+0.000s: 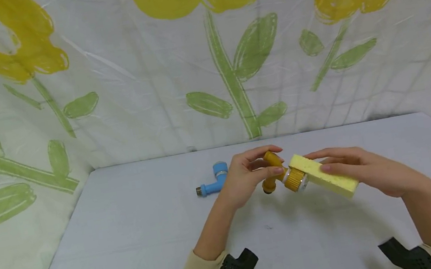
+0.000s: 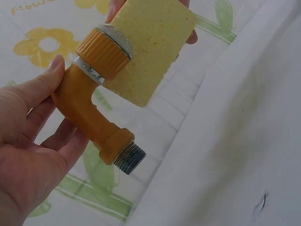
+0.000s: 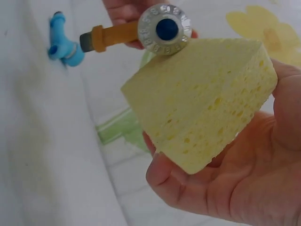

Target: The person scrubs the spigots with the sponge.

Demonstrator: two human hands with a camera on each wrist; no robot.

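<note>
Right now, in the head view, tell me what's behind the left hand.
Behind the left hand, a blue branching faucet with a round cap and dark threaded end shows on the pale tabletop. The hand covers the faucet's right side; anything else there cannot be seen.

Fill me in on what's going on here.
A person is holding an orange tap in the left hand and a yellow sponge in the right hand, both raised above the table. The sponge is right up by the tap's ridged knob, though I can't be sure they touch. A blue tap lies on the table, held by neither hand.
</note>
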